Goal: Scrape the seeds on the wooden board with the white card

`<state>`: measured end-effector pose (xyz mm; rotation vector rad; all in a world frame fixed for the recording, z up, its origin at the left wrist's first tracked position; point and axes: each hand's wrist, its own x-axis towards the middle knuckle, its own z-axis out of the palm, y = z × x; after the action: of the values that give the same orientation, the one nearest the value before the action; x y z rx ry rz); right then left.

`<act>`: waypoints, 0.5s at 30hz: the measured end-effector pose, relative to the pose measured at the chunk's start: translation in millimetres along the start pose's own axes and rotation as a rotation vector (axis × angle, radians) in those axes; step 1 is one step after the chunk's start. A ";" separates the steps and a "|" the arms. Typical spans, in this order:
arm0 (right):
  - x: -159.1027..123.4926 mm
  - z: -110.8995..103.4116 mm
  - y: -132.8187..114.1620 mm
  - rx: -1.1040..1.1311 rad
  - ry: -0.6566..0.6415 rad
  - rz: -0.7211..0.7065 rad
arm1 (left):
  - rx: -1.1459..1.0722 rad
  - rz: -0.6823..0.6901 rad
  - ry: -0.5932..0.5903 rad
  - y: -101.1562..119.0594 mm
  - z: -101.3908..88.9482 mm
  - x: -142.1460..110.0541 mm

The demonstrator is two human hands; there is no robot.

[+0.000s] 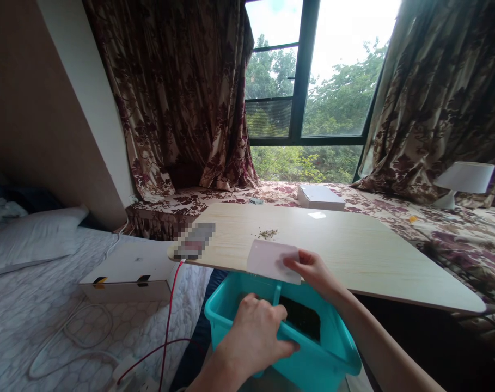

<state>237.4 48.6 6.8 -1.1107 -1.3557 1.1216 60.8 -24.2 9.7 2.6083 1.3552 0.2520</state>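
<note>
Right hand pinches thin pale card at right end, over front edge of wooden counter. Small heap of seeds or grains lies just behind card. Left hand reaches over turquoise plastic bin, fingers at near rim; dark contents inside. White lamp by curtain, right. White box on bed, left.

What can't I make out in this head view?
All in the head view:
- Left hand: whether it grips anything; its own back and the teal bin hide the fingertips.
- Bin's underside: cut off by the lower edge.
- Dark contents: too dark to identify.
- Small bits on the table: too small to name.
- Item at the table's left end: pixelated.
</note>
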 end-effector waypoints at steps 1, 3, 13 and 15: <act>-0.9 -1.9 -1.5 0.000 -0.010 0.003 | -0.007 -0.004 -0.002 0.0 -1.1 -0.8; 2.0 -11.1 -2.8 -0.003 0.058 -0.023 | -0.021 -0.021 -0.004 -0.7 -3.4 -4.0; 40.9 -52.9 16.6 -0.101 0.430 -0.151 | -0.084 -0.169 -0.002 -15.3 -3.2 -25.6; 44.4 -49.5 20.1 -0.109 0.411 -0.148 | -0.087 -0.170 0.000 -17.3 -2.1 -25.8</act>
<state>284.8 98.2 -4.1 -1.2195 -1.1598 0.6716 32.1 -35.4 5.9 2.4062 1.5198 0.2784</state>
